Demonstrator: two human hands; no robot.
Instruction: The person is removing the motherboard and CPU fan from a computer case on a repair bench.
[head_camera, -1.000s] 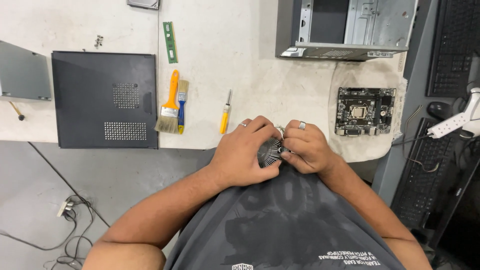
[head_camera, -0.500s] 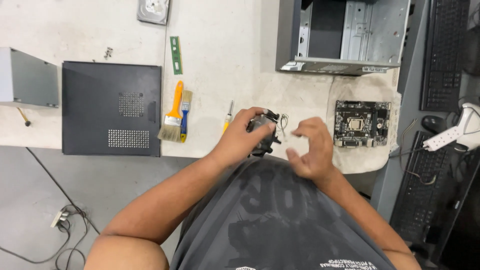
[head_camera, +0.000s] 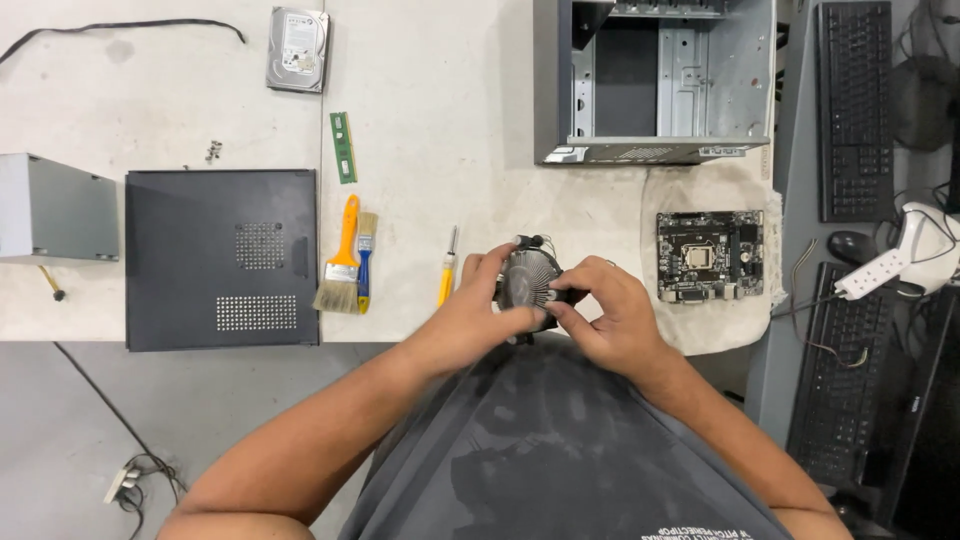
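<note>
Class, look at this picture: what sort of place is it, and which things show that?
Probably a computer repair workbench: an opened computer case, a bare motherboard on a cloth, and both hands holding a round cooler fan.

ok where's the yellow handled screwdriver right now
In the head view the yellow-handled screwdriver lies on the white table, just left of the left hand, with the two paintbrushes further left.

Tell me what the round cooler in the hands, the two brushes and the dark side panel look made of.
Cooler heatsink: bare metal, likely aluminium, judging by thin silvery radial fins. Orange-handled brush and blue-handled brush: glossy handles, probably plastic, with pale bristles of unclear fibre. Side panel: thin flat sheet with punched vent holes, apparently matte dark-painted steel. Both the left hand and right hand hold the cooler.
</note>
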